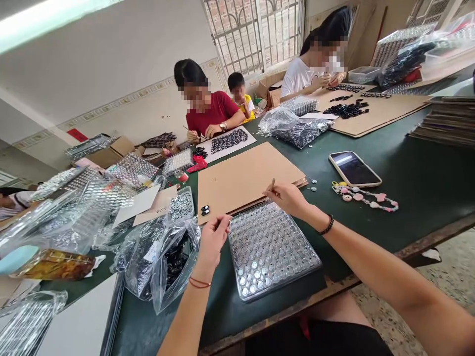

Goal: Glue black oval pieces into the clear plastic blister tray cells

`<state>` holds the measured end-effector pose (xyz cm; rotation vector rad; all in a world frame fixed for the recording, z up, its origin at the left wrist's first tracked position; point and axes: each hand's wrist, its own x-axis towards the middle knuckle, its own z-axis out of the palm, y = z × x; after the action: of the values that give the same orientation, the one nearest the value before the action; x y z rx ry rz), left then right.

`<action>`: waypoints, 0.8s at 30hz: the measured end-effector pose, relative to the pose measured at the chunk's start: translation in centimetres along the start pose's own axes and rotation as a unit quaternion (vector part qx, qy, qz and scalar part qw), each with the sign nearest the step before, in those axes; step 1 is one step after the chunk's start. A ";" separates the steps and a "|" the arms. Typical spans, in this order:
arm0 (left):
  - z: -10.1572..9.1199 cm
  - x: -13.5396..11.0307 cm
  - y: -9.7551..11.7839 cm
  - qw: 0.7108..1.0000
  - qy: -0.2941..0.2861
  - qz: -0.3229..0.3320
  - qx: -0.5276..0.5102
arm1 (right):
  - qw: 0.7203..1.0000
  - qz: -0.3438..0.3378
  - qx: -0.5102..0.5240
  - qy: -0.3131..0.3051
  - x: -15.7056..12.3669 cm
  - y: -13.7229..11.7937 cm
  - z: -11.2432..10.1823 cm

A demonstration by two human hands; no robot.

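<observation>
A clear plastic tray (274, 247) with rows of round cups lies before me at the table's front edge. Silvery discs show most plainly in its nearest rows. My left hand (215, 240) is closed in a pinch beside the tray's far left corner; what it holds, if anything, is hidden. Over the tray's far right corner, my right hand (291, 198) grips a thin brownish stick (272, 185), its upper end poking out above the fingers. Past the tray lies a stack of brown cardboard sheets (245, 173), with a few small black pieces (205, 210) on its near left corner.
Left of my arm are an open bag of black pieces (176, 262), a box of silvery bits (181, 203) and a jar (55, 263). A phone (355, 169) with a beaded strap (365, 197) lies right. Two people work across the table; a third sits behind.
</observation>
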<state>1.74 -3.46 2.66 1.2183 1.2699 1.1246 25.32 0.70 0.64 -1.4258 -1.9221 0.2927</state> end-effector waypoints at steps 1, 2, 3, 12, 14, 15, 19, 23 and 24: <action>0.4 -0.1 -0.1 0.999 0.004 0.017 0.038 | 1.000 -0.006 0.019 0.005 -0.2 -0.4 0.0; 0.8 -0.3 -0.2 0.996 0.005 0.034 0.078 | 0.999 -0.018 0.040 0.004 -0.4 -0.9 0.1; 1.1 -0.7 -0.3 0.992 0.000 0.050 0.117 | 0.998 -0.032 0.060 -0.002 -0.7 -1.4 0.2; 3.3 -3.6 0.0 0.967 -0.078 0.094 0.224 | 0.976 -0.156 0.123 -0.090 -3.5 -4.3 2.1; 3.3 -3.5 -0.2 0.959 -0.079 0.093 0.256 | 0.972 -0.175 0.133 -0.084 -3.6 -4.4 2.2; 3.2 -3.4 -0.4 0.954 -0.079 0.096 0.275 | 0.971 -0.180 0.133 -0.079 -3.7 -4.4 2.3; 2.5 -2.8 -1.1 0.945 -0.095 0.097 0.299 | 0.972 -0.176 0.130 -0.080 -3.8 -4.6 2.1; 1.9 -2.3 -1.5 0.960 -0.051 0.079 0.264 | 0.975 -0.146 0.142 -0.091 -4.0 -5.1 1.8; 1.8 -2.2 -1.6 0.961 -0.037 0.079 0.261 | 0.976 -0.135 0.142 -0.092 -4.1 -5.1 1.8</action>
<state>3.41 -5.74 1.10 1.7622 1.4828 0.8652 20.86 -4.42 0.57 -0.9664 -2.0961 0.5600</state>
